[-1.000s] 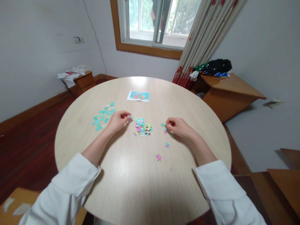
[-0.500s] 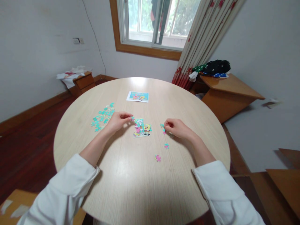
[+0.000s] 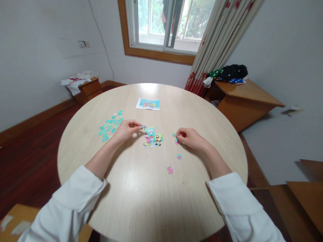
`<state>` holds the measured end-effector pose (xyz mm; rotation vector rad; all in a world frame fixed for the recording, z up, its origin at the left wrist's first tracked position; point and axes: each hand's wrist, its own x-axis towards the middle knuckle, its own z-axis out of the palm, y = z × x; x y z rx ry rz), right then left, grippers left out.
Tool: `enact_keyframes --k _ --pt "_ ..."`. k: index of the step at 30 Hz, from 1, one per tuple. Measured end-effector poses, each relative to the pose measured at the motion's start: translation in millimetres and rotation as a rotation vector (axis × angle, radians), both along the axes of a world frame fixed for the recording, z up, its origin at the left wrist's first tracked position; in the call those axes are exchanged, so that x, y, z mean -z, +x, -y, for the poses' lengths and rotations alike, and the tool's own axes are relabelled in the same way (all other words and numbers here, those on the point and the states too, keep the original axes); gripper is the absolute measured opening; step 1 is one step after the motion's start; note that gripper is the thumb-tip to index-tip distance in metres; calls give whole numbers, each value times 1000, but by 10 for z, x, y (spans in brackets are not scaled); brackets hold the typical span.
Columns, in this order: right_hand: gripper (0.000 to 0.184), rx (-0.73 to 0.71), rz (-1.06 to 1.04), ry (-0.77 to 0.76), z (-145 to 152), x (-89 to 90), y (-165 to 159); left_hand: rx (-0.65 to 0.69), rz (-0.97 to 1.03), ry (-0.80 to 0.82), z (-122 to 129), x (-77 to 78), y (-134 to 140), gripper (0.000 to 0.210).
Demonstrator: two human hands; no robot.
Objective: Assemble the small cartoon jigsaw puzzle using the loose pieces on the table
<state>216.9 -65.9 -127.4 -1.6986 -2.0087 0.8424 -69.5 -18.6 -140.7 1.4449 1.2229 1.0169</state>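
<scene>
My left hand [image 3: 127,130] pinches a small teal-and-pink jigsaw piece [image 3: 144,127] at the upper left corner of a partly joined jigsaw puzzle [image 3: 152,137], which shows cartoon figures. Right of the puzzle, the fingers of my right hand [image 3: 190,137] are closed together at the table, against a few loose jigsaw pieces [image 3: 176,142]. Whether one is between those fingertips I cannot make out. Nearer to me lie a teal-and-pink piece [image 3: 179,157] and a pink piece [image 3: 170,170]. Several mostly teal pieces [image 3: 110,126] are spread left of my left hand.
A printed reference picture [image 3: 148,104] lies on the far part of the round wooden table [image 3: 151,201]. Beyond it are a window [image 3: 164,27] and a curtain [image 3: 222,37]. Clothes [image 3: 230,73] rest on a wooden cabinet [image 3: 249,97] at right; a small drawer unit [image 3: 91,89] stands at left.
The piece in my left hand has shifted very slightly up and turned a little, showing more pink. My right hand has barely moved.
</scene>
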Motion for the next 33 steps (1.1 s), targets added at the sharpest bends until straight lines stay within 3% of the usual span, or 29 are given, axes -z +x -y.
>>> enact_keyframes --k 16,23,33 --pt "11 -14 1 22 -9 36 31 34 -6 -21 5 -17 -1 14" --pt "13 -11 21 13 -10 27 18 71 14 -48 9 -25 -9 32" --pt "13 -18 30 49 -21 59 36 81 11 -61 2 -22 -4 22"
